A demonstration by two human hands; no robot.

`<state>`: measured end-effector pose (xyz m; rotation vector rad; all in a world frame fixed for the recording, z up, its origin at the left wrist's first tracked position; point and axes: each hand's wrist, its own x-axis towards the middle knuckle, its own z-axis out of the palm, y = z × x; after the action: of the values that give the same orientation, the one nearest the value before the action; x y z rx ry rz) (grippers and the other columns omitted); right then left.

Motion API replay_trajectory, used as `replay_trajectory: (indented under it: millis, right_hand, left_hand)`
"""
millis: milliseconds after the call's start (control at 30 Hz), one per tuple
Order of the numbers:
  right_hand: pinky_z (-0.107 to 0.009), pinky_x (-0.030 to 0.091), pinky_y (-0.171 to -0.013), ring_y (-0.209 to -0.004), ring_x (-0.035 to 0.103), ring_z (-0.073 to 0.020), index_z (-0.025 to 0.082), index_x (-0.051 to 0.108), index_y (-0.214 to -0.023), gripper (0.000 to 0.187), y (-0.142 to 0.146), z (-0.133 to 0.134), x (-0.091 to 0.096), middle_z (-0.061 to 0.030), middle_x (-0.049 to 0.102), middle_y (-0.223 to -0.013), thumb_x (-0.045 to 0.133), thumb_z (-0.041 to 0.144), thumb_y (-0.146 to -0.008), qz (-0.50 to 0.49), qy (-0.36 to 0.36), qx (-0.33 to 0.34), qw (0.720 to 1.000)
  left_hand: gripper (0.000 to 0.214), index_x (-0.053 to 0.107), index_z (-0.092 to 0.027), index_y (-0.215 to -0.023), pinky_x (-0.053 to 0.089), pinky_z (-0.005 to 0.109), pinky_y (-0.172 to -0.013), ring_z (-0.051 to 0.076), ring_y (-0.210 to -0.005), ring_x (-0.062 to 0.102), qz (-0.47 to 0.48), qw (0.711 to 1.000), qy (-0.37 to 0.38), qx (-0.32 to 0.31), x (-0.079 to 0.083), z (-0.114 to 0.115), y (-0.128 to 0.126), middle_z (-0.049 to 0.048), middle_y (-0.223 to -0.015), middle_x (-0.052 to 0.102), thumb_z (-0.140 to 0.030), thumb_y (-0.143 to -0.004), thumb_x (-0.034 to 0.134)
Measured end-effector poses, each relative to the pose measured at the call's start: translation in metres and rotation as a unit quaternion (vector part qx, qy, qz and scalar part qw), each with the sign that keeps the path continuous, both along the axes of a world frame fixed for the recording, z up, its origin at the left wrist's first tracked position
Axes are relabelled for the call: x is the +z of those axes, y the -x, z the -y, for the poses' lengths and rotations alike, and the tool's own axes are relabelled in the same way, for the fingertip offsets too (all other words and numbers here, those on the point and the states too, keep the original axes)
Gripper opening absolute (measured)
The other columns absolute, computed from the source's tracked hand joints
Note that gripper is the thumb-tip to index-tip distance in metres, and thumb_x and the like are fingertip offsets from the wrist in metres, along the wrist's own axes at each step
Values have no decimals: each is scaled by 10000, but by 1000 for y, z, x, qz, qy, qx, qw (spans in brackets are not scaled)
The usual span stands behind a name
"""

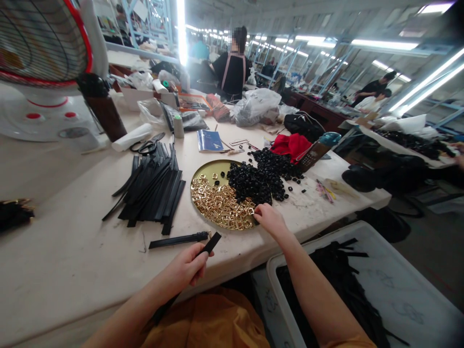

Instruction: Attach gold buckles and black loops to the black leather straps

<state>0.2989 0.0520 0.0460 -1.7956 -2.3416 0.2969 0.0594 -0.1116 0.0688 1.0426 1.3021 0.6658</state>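
My left hand [194,263] is closed around a black strap [213,243], whose flat end sticks out past the thumb. Just beyond it, a finished-looking black belt piece [177,240] with a gold buckle at its end lies on the table. At the right rim of the round gold tray [208,169], my right hand [268,217] has its fingertips pinched among the small square gold buckles [221,205]; what they pinch is too small to make out. Small black rings [253,181] are heaped over the tray's right side and spill onto the table.
A pile of black straps [152,193] lies left of the tray, with scissors [147,144] behind. Further back are a blue booklet [210,141], a red cloth [291,146] and a bottle [319,151]. A white bin [395,290] holding black straps stands at right; a fan [39,53] stands left.
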Motion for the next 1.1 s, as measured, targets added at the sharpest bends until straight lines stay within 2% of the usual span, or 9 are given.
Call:
replay_trajectory:
  millis: [167, 267, 400, 533, 633, 700, 867, 1000, 1100]
  right_hand:
    - [-280, 394, -672, -744, 561, -175, 168, 576, -839, 109, 1, 7, 7, -51, 608, -792, 509, 199, -758, -56, -5, -18, 998]
    - [-274, 423, -655, -718, 564, -158, 174, 532, -908, 173, 14, 27, 15, -37, 606, -803, 518, 285, -776, -230, 27, -25, 972]
    - [-267, 432, -644, -636, 533, -124, 186, 543, -802, 226, 45, 64, 19, 14, 562, -694, 622, 376, -710, -516, 208, -5, 831]
    - [-254, 442, -658, -605, 524, -92, 186, 551, -747, 248, 68, 88, 10, 33, 569, -675, 698, 362, -652, -628, 340, -68, 697]
    - [-226, 442, -630, -578, 511, -74, 179, 560, -717, 252, 75, 94, 3, 39, 570, -653, 717, 359, -636, -662, 374, -103, 641]
    - [-219, 440, -621, -578, 513, -74, 174, 571, -715, 254, 77, 96, 1, 32, 580, -658, 723, 359, -632, -665, 386, -109, 630]
    - [-228, 440, -641, -596, 515, -81, 177, 582, -720, 245, 77, 100, 0, 33, 571, -645, 725, 357, -634, -661, 392, -104, 632]
    - [-251, 443, -678, -641, 526, -94, 194, 566, -732, 240, 78, 104, -2, 34, 563, -689, 716, 358, -642, -664, 383, -111, 632]
    - [-269, 438, -671, -630, 518, -105, 201, 537, -741, 245, 80, 107, -4, 34, 543, -679, 679, 389, -676, -653, 360, -91, 660]
  left_hand:
    - [306, 489, -138, -903, 287, 177, -380, 62, -381, 378, 41, 999, -2, 27, 5, -7, -3, -65, -514, 479, -407, -777, 416]
    - [258, 502, -138, -925, 318, 176, -409, 61, -400, 428, 102, 994, 21, 45, 14, -12, -9, -46, -553, 528, -335, -765, 456]
    - [232, 535, -141, -956, 355, 168, -456, 51, -448, 480, 228, 967, 90, 63, 26, -12, -11, -19, -635, 567, -241, -753, 485]
    - [263, 538, -140, -994, 358, 163, -446, 53, -449, 487, 286, 945, 131, 86, 27, -8, -6, -10, -634, 563, -218, -745, 506]
    - [247, 541, -136, -966, 363, 164, -449, 54, -452, 490, 295, 941, 142, 85, 24, -7, -3, -4, -632, 564, -215, -733, 516]
    - [246, 539, -141, -955, 364, 166, -449, 55, -452, 488, 292, 941, 149, 82, 22, -6, -2, -6, -630, 562, -218, -722, 521]
    - [264, 518, -156, -974, 375, 180, -458, 62, -454, 487, 241, 958, 144, 59, 17, -7, -3, -11, -639, 561, -276, -741, 493]
    - [293, 518, -140, -917, 324, 178, -409, 61, -395, 411, 105, 993, 53, 15, 8, -7, 0, -50, -536, 483, -382, -804, 397]
    - [318, 540, -136, -871, 272, 184, -385, 71, -380, 359, -13, 1000, -13, -23, 7, -7, 5, -68, -475, 418, -387, -824, 351]
